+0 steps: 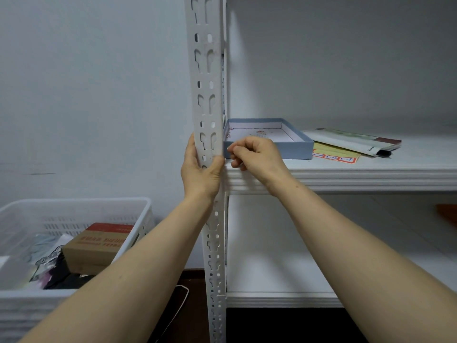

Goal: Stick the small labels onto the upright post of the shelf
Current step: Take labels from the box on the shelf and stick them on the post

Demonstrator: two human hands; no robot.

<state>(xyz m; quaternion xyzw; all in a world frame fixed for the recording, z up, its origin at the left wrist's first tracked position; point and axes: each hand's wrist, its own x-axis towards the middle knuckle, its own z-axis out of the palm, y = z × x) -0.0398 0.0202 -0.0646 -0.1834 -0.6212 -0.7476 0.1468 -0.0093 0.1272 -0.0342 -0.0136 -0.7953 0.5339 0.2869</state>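
The white slotted upright post [206, 78] of the shelf runs top to bottom through the middle of the view. My left hand [200, 169] grips the post at shelf height, fingers behind it and thumb on its right edge. My right hand [257, 154] hovers just right of the post with fingers curled and thumb and forefinger pinched together; whether a label sits between them I cannot tell. A yellow sheet of red-bordered labels [333, 155] lies on the shelf board [346, 177], partly under a box and a packet.
A shallow blue box [294, 144] stands on the shelf right behind my right hand. A white folded packet [351, 142] lies farther right. A white plastic crate [74, 211] with a cardboard box [99, 246] sits low on the left. A lower shelf board [284, 298] spans below.
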